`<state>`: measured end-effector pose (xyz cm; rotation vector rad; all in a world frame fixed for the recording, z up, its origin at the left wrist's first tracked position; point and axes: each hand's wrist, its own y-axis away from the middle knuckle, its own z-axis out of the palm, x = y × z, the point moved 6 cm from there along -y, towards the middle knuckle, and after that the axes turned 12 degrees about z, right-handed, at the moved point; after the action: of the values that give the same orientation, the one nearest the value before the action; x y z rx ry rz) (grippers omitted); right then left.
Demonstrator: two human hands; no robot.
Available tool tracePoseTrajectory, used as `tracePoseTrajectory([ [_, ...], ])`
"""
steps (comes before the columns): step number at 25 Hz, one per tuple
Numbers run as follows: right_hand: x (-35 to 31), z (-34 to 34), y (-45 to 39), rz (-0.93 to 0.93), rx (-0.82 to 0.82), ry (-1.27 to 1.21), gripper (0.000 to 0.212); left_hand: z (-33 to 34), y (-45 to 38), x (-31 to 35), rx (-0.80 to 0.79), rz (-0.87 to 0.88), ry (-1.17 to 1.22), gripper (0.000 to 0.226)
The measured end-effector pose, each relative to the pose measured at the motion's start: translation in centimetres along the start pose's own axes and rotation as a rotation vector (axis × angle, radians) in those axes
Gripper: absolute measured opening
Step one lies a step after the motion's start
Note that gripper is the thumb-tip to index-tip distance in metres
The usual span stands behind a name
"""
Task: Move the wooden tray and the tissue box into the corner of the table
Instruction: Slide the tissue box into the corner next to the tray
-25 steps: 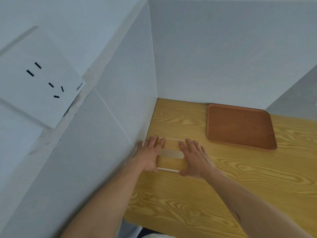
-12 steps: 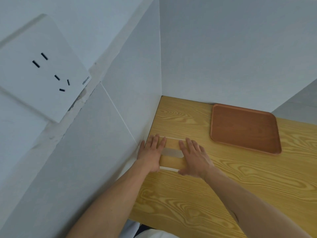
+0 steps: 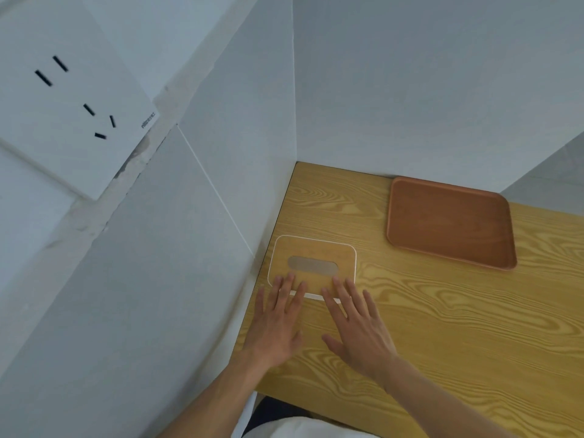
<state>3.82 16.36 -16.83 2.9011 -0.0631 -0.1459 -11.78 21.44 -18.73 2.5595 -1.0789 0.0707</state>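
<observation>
The tissue box (image 3: 313,252) has a wood-grain lid with a white rim and a grey oval slot. It sits on the table against the left wall, a little short of the far corner. My left hand (image 3: 274,324) and my right hand (image 3: 357,327) lie flat with fingers spread, just in front of the box. Only the fingertips overlap its near edge, and neither hand grips anything. The reddish-brown wooden tray (image 3: 448,221) lies empty against the back wall, to the right of the box.
The light wooden table (image 3: 458,336) meets white walls on the left and at the back. Bare tabletop shows in the far corner (image 3: 316,191) between the box and the tray. A white wall socket (image 3: 72,99) is high on the left.
Both hands have drawn back toward me off the top of the tissue box, uncovering its lid and slot. The box stays by the left wall and the tray has not moved.
</observation>
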Motion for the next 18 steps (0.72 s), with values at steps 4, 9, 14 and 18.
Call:
tracePoseTrajectory([
  [4,0.5,0.8,0.5,0.018,-0.023,0.006,0.089,0.7,0.4,0.3,0.031,-0.034,-0.018,0.097],
  [9,0.9,1.3,0.4,0.039,-0.058,-0.006,0.085,1.0,0.5,0.2,0.037,-0.051,-0.030,0.100],
  [14,1.3,0.9,-1.1,0.064,-0.083,-0.034,0.079,0.3,-0.7,-0.2,0.027,-0.088,-0.015,0.104],
  [18,1.8,-0.1,-3.9,0.077,-0.101,-0.058,0.078,-1.8,-3.2,-0.9,-0.003,-0.122,-0.019,0.107],
])
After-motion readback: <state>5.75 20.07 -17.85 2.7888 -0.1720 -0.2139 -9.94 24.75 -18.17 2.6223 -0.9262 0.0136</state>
